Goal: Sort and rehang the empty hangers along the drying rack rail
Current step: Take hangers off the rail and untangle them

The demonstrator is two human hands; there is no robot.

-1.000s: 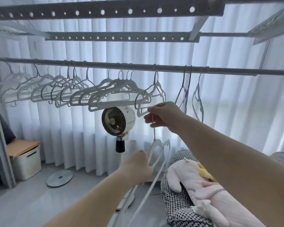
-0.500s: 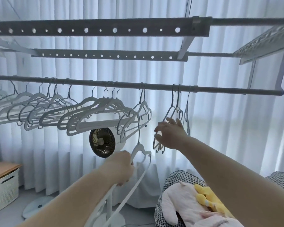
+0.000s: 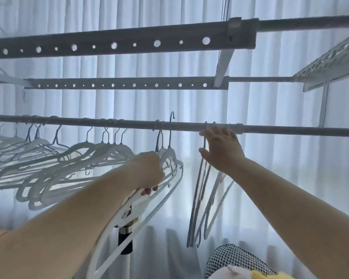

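The white hanger (image 3: 170,133) being rehung sits near the middle of the scene, its metal hook poking up just above the drying rack rail (image 3: 290,130) at twelve o'clock from the person's left hand (image 3: 147,170), not yet caught over it. That hand grips the hanger by its shoulder, fingers clenched round the plastic, and the hanger's body slants away toward seven o'clock along the forearm. Just beside its hook, on the nine o'clock side, two more hangers (image 3: 160,137) already hang from the rail. At three o'clock from them the right hand (image 3: 223,152) reaches up to the rail with its fingers (image 3: 216,133) straight and spread, pressed against the hooks of a small bunch of thin hangers (image 3: 199,198) that dangle edge-on below; it clasps nothing that I can see. Out toward nine o'clock a long row of white hangers (image 3: 69,158) crowds the rail, overlapping one another. Above, at twelve o'clock, run two perforated bars (image 3: 129,43) of the rack, and a mesh shelf (image 3: 330,65) tilts at two o'clock. Pale pleated curtains (image 3: 280,178) fill the background. Down at six o'clock stands a fan pole with a black neck (image 3: 125,242), and at five o'clock a houndstooth cushion (image 3: 230,258).
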